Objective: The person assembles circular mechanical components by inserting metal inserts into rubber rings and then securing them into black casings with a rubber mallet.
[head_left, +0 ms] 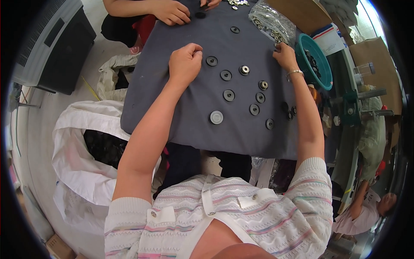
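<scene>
The left hand's grip curls inward, contents hidden; the right hand bends at the clear bag near the table's right edge, its hold unclear.

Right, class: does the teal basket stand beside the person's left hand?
No: the teal basket stands to the right of the right hand.

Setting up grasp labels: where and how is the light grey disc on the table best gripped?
Likely by opposite edges of its rim, from above and the person's near side: the light grey disc is round, lies flat on the grey cloth, apart from the others, and its nearest neighbour, a black disc, lies beyond it to the right.
</scene>
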Action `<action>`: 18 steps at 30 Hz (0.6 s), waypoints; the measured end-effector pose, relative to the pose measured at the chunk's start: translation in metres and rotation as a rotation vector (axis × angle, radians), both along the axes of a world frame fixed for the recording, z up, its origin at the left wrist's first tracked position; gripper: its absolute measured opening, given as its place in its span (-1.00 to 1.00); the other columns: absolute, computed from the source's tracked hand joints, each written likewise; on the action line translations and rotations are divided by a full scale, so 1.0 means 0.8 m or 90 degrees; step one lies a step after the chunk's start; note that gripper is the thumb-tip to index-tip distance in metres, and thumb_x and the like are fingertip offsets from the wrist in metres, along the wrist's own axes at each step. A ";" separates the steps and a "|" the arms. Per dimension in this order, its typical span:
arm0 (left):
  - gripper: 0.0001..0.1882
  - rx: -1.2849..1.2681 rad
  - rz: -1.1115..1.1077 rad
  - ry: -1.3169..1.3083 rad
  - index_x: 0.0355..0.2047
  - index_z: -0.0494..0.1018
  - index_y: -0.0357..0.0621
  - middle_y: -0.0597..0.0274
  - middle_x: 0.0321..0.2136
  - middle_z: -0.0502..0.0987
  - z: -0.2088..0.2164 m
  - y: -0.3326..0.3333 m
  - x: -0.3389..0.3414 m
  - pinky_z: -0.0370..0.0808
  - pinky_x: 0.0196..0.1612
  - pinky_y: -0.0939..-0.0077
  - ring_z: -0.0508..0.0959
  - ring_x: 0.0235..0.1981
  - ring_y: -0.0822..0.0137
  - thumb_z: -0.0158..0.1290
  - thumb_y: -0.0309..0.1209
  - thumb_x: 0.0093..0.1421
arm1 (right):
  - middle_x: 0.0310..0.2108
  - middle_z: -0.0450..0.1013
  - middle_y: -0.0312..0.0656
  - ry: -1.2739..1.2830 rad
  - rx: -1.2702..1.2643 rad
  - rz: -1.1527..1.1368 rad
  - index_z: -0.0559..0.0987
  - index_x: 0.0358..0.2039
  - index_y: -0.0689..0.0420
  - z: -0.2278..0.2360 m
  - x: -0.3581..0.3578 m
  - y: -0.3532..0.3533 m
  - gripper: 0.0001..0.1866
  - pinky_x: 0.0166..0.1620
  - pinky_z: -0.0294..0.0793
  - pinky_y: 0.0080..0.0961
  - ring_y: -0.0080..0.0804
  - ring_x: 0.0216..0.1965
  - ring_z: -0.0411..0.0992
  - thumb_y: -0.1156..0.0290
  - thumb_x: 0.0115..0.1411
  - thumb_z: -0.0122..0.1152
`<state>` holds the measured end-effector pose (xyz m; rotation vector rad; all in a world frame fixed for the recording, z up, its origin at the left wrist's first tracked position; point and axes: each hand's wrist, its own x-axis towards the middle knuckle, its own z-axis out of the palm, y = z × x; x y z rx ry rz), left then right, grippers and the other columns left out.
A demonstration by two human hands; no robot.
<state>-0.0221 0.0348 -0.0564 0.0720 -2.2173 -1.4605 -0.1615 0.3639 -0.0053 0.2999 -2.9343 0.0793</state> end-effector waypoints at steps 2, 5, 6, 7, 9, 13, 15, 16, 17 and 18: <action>-0.83 -0.013 0.011 0.008 -0.37 0.56 -0.18 0.07 -0.54 0.57 0.000 -0.001 -0.001 0.48 -0.35 0.38 0.59 -0.47 0.15 0.02 -0.42 0.07 | -0.38 0.51 0.02 -0.014 -0.251 0.137 0.56 -0.31 0.27 0.019 0.055 -0.051 -0.75 -0.23 0.49 -0.41 -0.24 -0.33 0.52 0.46 -0.05 0.22; -0.82 -0.037 0.000 0.003 -0.37 0.56 -0.15 0.07 -0.52 0.58 0.002 -0.006 0.002 0.49 -0.32 0.35 0.59 -0.44 0.12 0.00 -0.40 0.07 | -0.40 0.45 -0.07 -0.124 -0.297 0.332 0.55 -0.27 0.28 0.036 0.138 -0.127 -0.76 -0.32 0.48 -0.48 -0.34 -0.41 0.49 0.53 -0.01 0.18; -0.82 -0.037 0.006 0.002 -0.37 0.57 -0.15 0.08 -0.52 0.58 0.000 -0.010 0.004 0.49 -0.31 0.35 0.59 -0.44 0.13 0.00 -0.40 0.07 | -0.40 0.42 -0.09 -0.166 -0.290 0.372 0.55 -0.28 0.29 0.035 0.156 -0.147 -0.77 -0.32 0.48 -0.46 -0.31 -0.43 0.49 0.55 -0.01 0.17; -0.82 -0.033 0.008 0.005 -0.37 0.57 -0.14 0.09 -0.52 0.58 0.000 -0.008 0.002 0.49 -0.31 0.35 0.59 -0.44 0.13 0.00 -0.40 0.07 | -0.41 0.41 -0.09 -0.171 -0.272 0.385 0.55 -0.28 0.28 0.030 0.165 -0.155 -0.77 -0.32 0.47 -0.43 -0.27 -0.43 0.48 0.55 -0.01 0.17; -0.82 -0.028 0.006 0.003 -0.37 0.57 -0.14 0.09 -0.52 0.58 -0.001 -0.003 0.001 0.49 -0.30 0.34 0.59 -0.44 0.13 0.01 -0.39 0.07 | -0.42 0.40 -0.08 -0.170 -0.222 0.401 0.56 -0.27 0.26 0.020 0.172 -0.161 -0.76 -0.29 0.46 -0.35 -0.14 -0.43 0.45 0.54 -0.01 0.17; -0.85 -0.030 0.020 0.040 -0.37 0.57 -0.19 0.18 -0.60 0.56 -0.004 -0.001 -0.001 0.44 -0.42 0.54 0.55 -0.57 0.38 0.05 -0.45 0.06 | -0.42 0.39 -0.08 -0.139 -0.196 0.398 0.56 -0.26 0.26 0.009 0.173 -0.162 -0.76 -0.27 0.45 -0.32 -0.12 -0.41 0.44 0.54 0.00 0.16; -0.85 -0.034 0.022 0.043 -0.37 0.57 -0.19 0.18 -0.59 0.56 -0.005 -0.003 -0.001 0.45 -0.41 0.54 0.56 -0.56 0.38 0.05 -0.45 0.06 | -0.40 0.40 -0.07 -0.142 -0.191 0.393 0.56 -0.26 0.27 0.009 0.174 -0.164 -0.76 -0.26 0.46 -0.30 -0.09 -0.39 0.44 0.54 0.00 0.17; -0.85 -0.038 0.021 0.047 -0.37 0.57 -0.19 0.17 -0.58 0.57 -0.005 -0.003 -0.001 0.45 -0.41 0.54 0.56 -0.56 0.37 0.05 -0.45 0.06 | -0.40 0.40 -0.07 -0.144 -0.190 0.393 0.56 -0.26 0.27 0.009 0.174 -0.164 -0.76 -0.26 0.46 -0.30 -0.09 -0.39 0.44 0.54 0.00 0.17; -0.85 -0.037 0.021 0.046 -0.37 0.57 -0.19 0.17 -0.58 0.57 -0.004 -0.003 0.000 0.45 -0.41 0.54 0.56 -0.56 0.37 0.05 -0.45 0.06 | -0.39 0.40 -0.07 -0.129 -0.177 0.392 0.56 -0.26 0.27 0.010 0.174 -0.164 -0.75 -0.25 0.46 -0.30 -0.09 -0.38 0.45 0.54 0.00 0.18; -0.84 -0.034 0.016 0.042 -0.37 0.56 -0.20 0.16 -0.58 0.57 -0.004 -0.004 -0.001 0.45 -0.41 0.54 0.56 -0.55 0.36 0.05 -0.45 0.06 | -0.38 0.41 -0.07 -0.112 -0.166 0.392 0.56 -0.25 0.27 0.010 0.173 -0.165 -0.75 -0.24 0.46 -0.29 -0.08 -0.36 0.45 0.54 0.00 0.18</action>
